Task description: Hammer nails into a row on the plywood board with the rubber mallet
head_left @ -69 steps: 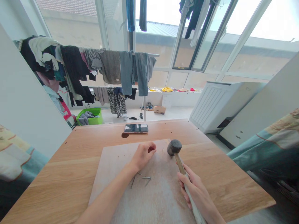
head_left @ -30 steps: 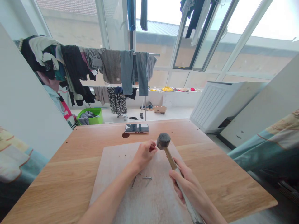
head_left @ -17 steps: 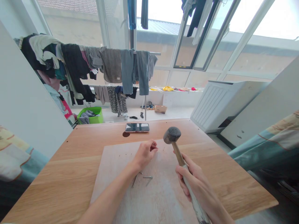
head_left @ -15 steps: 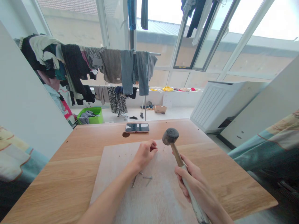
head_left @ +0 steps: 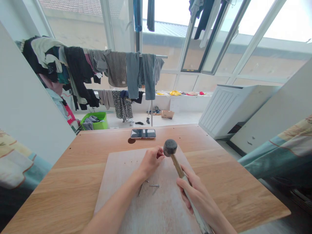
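Note:
My right hand [head_left: 195, 193] grips the wooden handle of a black-headed mallet [head_left: 170, 147]. The mallet head is down beside my left fingertips. My left hand [head_left: 150, 161] is pinched closed on a small nail, held upright on the pale board [head_left: 122, 195]; the nail itself is mostly hidden by my fingers. A few loose nails [head_left: 153, 186] lie on the board just behind my left wrist.
The board lies on a wooden table [head_left: 73, 175]. A phone [head_left: 143, 133] rests face up near the table's far edge, beside a round hole [head_left: 131, 140]. A clothes rack [head_left: 97, 71], a green basket [head_left: 95, 121] and white panels [head_left: 229, 107] stand beyond.
The mallet head has swung from raised at the right down and left to my left fingertips. My left hand has kept its pinch in place.

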Available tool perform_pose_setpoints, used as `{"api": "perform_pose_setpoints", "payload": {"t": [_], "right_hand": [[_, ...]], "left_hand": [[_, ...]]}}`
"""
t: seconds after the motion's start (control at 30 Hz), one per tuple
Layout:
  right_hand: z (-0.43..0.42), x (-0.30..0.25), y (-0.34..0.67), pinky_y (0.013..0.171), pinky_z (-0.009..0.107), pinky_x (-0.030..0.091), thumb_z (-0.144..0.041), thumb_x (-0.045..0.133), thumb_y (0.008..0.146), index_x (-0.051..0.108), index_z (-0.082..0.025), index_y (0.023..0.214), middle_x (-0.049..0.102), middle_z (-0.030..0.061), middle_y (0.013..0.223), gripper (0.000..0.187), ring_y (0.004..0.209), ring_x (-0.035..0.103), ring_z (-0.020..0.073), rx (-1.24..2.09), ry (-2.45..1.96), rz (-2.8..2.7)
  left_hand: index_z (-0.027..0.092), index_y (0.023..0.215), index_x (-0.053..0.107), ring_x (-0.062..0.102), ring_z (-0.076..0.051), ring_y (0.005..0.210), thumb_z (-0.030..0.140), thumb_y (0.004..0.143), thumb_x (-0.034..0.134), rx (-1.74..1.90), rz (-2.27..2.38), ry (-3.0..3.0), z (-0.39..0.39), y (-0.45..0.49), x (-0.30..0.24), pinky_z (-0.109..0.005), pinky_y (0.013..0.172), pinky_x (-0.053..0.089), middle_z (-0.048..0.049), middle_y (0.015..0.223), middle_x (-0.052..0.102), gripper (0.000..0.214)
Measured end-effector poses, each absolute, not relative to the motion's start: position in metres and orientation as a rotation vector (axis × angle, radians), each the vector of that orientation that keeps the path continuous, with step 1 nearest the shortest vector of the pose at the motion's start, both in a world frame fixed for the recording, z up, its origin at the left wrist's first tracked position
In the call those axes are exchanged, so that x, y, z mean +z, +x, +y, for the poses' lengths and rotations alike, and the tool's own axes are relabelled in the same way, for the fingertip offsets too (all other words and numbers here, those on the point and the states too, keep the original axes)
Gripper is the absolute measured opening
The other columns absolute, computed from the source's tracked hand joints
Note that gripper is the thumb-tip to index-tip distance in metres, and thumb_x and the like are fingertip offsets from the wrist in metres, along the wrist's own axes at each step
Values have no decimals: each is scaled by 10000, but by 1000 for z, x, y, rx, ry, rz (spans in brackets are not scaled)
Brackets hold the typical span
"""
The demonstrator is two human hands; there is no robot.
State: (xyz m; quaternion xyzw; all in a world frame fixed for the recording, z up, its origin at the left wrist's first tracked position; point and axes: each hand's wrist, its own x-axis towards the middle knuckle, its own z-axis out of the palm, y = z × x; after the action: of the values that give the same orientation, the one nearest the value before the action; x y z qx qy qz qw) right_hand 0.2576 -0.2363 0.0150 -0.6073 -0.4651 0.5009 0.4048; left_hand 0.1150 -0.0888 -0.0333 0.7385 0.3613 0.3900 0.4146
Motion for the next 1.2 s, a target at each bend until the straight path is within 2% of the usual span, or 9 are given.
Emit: {"api": "perform_pose_setpoints", "payload": {"t": [0.13,0.33,0.47,0.6,0.77,0.9,1.0,1.07,1.2], "right_hand": [[-236,13,257,284,149,345,-388,523,889,445,-164,1402,407,-142,487,565,331,372,85,1279,-1575,-1177],[-236,13,256,298,144,361,-370,505,904,421,-177,1417,403,-147,474,554,333,374,83,1273,-1545,-1164],[-236,11,255,286,144,358,-385,523,878,447,-166,1383,417,-138,535,556,341,386,74,1295,-1560,-1150],[-236,11,253,286,144,354,-381,512,880,436,-178,1393,427,-134,545,556,338,382,71,1278,-1554,-1138],[-234,10,254,284,150,357,-377,528,872,447,-181,1397,442,-130,543,567,342,405,83,1294,-1557,-1140],[-241,5,257,291,146,342,-395,523,902,376,-170,1462,452,-135,515,621,332,373,80,1256,-1519,-1090],[-252,-1,262,302,150,335,-432,526,926,366,-158,1483,427,-140,452,641,332,354,88,1252,-1507,-1078],[-259,-6,266,313,162,349,-469,528,930,389,-157,1481,395,-143,413,648,326,346,96,1264,-1526,-1079],[-269,-16,270,320,186,372,-528,541,903,468,-180,1444,395,-128,416,647,319,381,110,1259,-1585,-1052]], "left_hand": [[186,882,684,718,-163,781,-5,768,605,990,890,1870,-88,116,-33,-244,736,529,-11,834,768,237],[179,910,689,706,-162,731,30,775,657,986,929,1890,-88,115,-34,-245,704,515,-12,802,771,204],[180,927,698,712,-158,750,-10,771,605,990,880,1903,-88,114,-32,-241,719,525,-17,831,778,263],[182,985,704,722,-172,784,28,775,635,970,888,1891,-90,114,-30,-255,738,538,-30,863,780,269],[180,956,684,692,-158,760,3,761,588,951,865,1893,-89,116,-31,-246,727,521,-15,831,748,280],[176,1003,636,639,-175,786,150,738,719,834,936,2000,-90,105,-15,-267,712,501,-30,909,687,278],[200,920,625,615,-207,834,230,701,747,564,952,2251,-105,87,12,-300,728,487,-39,970,631,252],[218,873,631,609,-219,789,251,701,719,310,871,2390,-122,75,27,-309,662,465,-39,959,622,196],[206,692,642,620,-313,858,176,652,701,189,833,2634,-158,70,32,-367,685,458,-100,846,632,77]]}}
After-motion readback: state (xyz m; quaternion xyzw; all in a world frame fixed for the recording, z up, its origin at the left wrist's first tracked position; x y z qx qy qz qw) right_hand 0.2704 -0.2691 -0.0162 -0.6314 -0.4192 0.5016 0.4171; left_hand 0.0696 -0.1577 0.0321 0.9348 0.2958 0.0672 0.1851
